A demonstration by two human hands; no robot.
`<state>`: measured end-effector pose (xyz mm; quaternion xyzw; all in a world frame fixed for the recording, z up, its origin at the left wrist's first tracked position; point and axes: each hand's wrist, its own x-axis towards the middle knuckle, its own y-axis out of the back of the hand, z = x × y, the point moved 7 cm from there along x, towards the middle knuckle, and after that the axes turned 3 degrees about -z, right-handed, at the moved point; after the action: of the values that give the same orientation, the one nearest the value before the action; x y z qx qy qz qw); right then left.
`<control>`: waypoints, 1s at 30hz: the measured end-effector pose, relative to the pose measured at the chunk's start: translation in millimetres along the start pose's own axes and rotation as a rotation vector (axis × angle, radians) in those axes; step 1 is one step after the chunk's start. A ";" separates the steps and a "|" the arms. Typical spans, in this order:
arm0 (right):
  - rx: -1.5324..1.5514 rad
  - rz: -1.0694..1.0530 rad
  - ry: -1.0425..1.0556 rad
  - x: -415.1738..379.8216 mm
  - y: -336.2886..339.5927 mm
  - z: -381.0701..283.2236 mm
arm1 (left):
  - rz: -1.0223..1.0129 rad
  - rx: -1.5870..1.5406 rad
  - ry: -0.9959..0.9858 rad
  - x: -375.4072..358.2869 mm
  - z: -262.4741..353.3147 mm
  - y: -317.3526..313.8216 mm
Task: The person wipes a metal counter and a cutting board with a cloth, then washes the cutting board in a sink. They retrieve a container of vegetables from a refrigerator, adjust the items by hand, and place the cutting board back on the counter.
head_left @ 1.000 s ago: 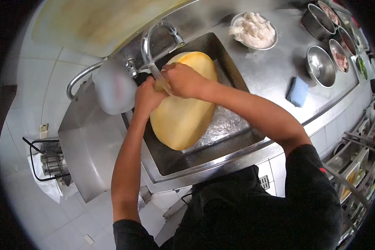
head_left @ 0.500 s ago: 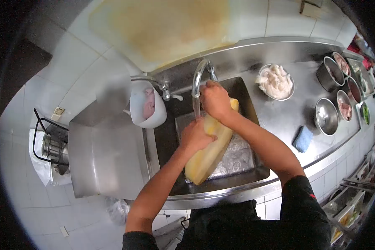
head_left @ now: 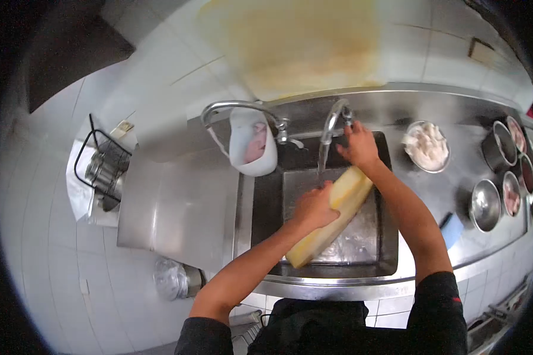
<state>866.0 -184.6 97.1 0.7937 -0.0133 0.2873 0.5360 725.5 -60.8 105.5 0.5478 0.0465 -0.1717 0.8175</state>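
Note:
My left hand (head_left: pixel 315 208) grips a thick, pale yellow chopping board (head_left: pixel 331 216), its thumb across the near face. The board stands tilted on edge in the steel sink (head_left: pixel 388 236), slanting from lower left to upper right. At the back rim, my right hand (head_left: pixel 361 147) reaches to the curved tap (head_left: pixel 331 124). Its fingers are spread, with the fingertips right at the tap's handle. Water runs from the spout down beside the board. The board's lower edge and the fingers behind it are hidden.
Left of the tap stands a white plastic jug (head_left: pixel 251 154) with something pink inside, under a second tap (head_left: pixel 231 105). On the right counter are a bowl of whitish food (head_left: pixel 426 147), an empty metal bowl (head_left: pixel 485 205), a blue sponge (head_left: pixel 452 231) and several metal pots.
My right hand has loosened from a closed grip at the tap handle to spread fingers. The view has shifted, so the sink sits further right and lower. My left hand still grips the board.

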 end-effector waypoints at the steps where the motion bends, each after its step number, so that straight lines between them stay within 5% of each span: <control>1: -0.029 -0.021 -0.018 3.4 -7.2 3.3 | -0.013 0.018 -0.008 -0.5 2.3 -2.2; 9: 0.364 0.073 -0.413 -1.7 -11.3 32.9 | -0.048 0.029 -0.040 -11.4 2.4 -2.9; 12: 0.462 -0.197 -0.542 -11.6 -70.1 63.6 | 0.008 0.008 -0.094 -11.1 -1.5 -9.6; 13: 0.501 -0.396 -0.499 -15.7 -71.3 54.2 | 0.016 0.017 -0.093 -11.5 -1.3 -10.2; 15: 0.630 -0.405 -0.302 -29.5 -27.2 16.7 | 0.035 0.038 -0.087 -12.6 -3.1 -9.0; 18: 0.693 -1.010 0.003 -66.4 9.1 -11.1 | 0.098 0.014 -0.033 -26.3 -3.9 -3.0; 21: 0.390 -0.807 0.416 -90.4 17.8 -14.1 | 0.115 0.039 0.017 -27.0 -12.4 -26.4; 25: 0.089 -0.774 0.341 -109.9 13.7 -19.0 | 0.051 -0.006 -0.095 -47.1 -17.3 -17.2; 30: 0.345 -0.527 0.427 -127.8 48.7 -65.2 | 0.090 -0.064 -0.157 -84.1 -34.9 -11.3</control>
<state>714.5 -185.9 95.1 0.7707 0.3516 0.2967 0.4408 646.8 -13.5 104.0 0.5077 -0.0368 -0.1754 0.8427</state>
